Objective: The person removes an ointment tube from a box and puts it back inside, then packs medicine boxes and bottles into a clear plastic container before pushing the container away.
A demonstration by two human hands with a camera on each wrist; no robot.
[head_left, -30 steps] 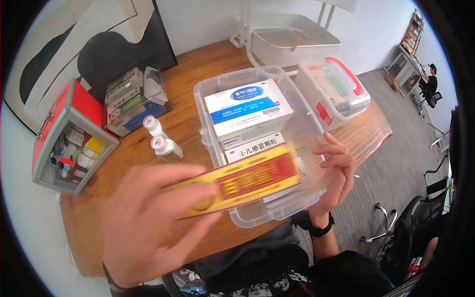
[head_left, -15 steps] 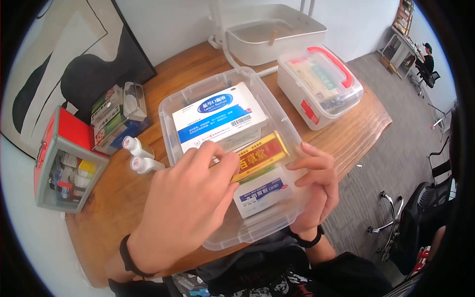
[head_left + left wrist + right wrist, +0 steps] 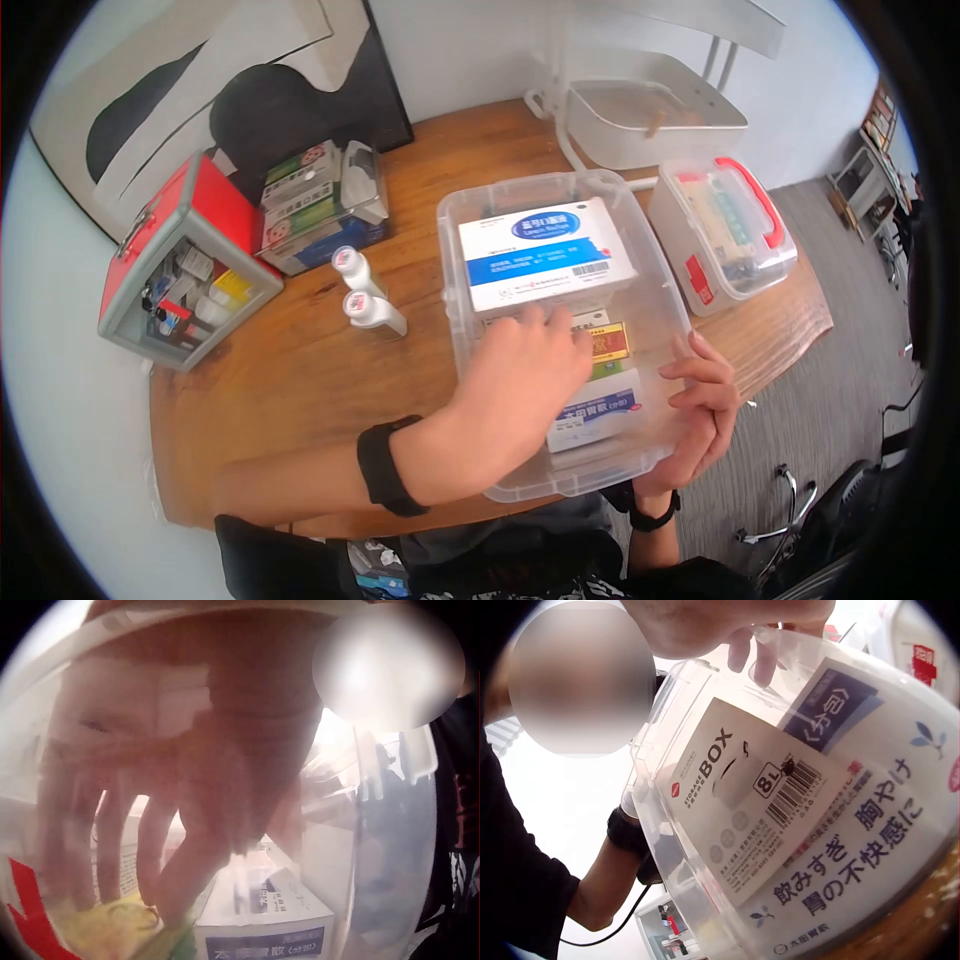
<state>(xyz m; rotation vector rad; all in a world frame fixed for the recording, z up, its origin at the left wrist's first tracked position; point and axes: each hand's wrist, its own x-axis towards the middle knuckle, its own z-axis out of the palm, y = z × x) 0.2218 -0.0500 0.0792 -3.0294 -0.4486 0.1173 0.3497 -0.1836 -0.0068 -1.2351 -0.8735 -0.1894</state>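
Note:
A clear plastic storage box (image 3: 470, 430) holds several medicine cartons. My left hand (image 3: 520, 370) reaches down into it, fingers and thumb at the left end of a yellow and red carton (image 3: 610, 342). In the left wrist view these fingers (image 3: 146, 855) show through the box wall, their tips at the yellow carton (image 3: 112, 926). My right hand (image 3: 705, 405) grips the box's right wall, fingertips bent over the rim. A large white and blue carton (image 3: 545, 250) lies at the box's back; a white and blue carton (image 3: 600, 410) lies nearer me. A green edge shows between it and the yellow carton.
Two white bottles (image 3: 372, 312) stand left of the box. Farther left are a red and grey cabinet (image 3: 190, 265) holding small items and a stack of cartons (image 3: 320, 215). A lidded box with a red handle (image 3: 725, 235) sits at right, a white basket (image 3: 650, 120) behind.
The left hand has brought the yellow and red carton down into the storage box, between the other cartons. The right hand stays at the box's right wall. The head view has shifted.

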